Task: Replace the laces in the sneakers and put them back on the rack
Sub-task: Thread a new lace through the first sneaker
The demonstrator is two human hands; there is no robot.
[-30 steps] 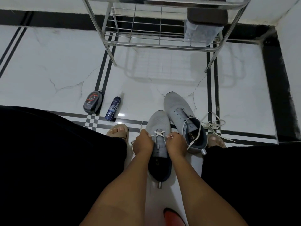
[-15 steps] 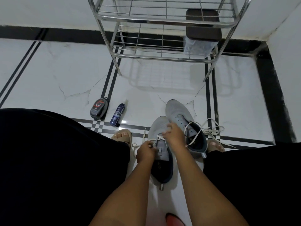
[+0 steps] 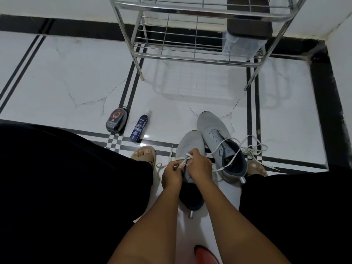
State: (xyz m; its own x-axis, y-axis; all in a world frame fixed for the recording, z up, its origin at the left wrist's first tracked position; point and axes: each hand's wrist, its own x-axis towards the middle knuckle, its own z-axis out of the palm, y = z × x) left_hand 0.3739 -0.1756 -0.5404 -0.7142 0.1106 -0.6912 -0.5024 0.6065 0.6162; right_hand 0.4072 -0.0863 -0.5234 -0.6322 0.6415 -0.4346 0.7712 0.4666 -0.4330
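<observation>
**Two grey sneakers on the floor, lace in both hands**

Two grey knit sneakers sit on the white marble floor (image 3: 80,77) between your knees, toes toward the rack (image 3: 200,48). Near sneaker (image 3: 190,143): pale grey upper, dark navy collar and lining, a small pull tab at the heel. Your left hand (image 3: 172,174) pinches a white lace (image 3: 182,161) at its tip, fingers curled around it. Your right hand (image 3: 200,166) is curled over the eyelet area of this shoe and grips the same lace where it crosses the tongue. A loose loop of the lace trails onto the floor to the left of the shoe.

Far sneaker (image 3: 215,130): same grey knit, bare eyelet holes showing along the throat, navy lining with small pale marks too small to read. It lies just right of the first, touching it near the toe. A second white lace (image 3: 247,147) is draped loosely over its opening and spills in a tangle onto the floor to the right.

Left of the shoes lie a dark polish sponge case (image 3: 116,120) with a red and white ring on its lid, and just beside it a blue spray bottle (image 3: 139,128); white lettering on the bottle is there but too blurred to read.

The steel wire rack stands against the wall ahead, well apart from the shoes, carrying a dark box (image 3: 249,25) over a clear plastic container (image 3: 242,44) on its right side.
</observation>
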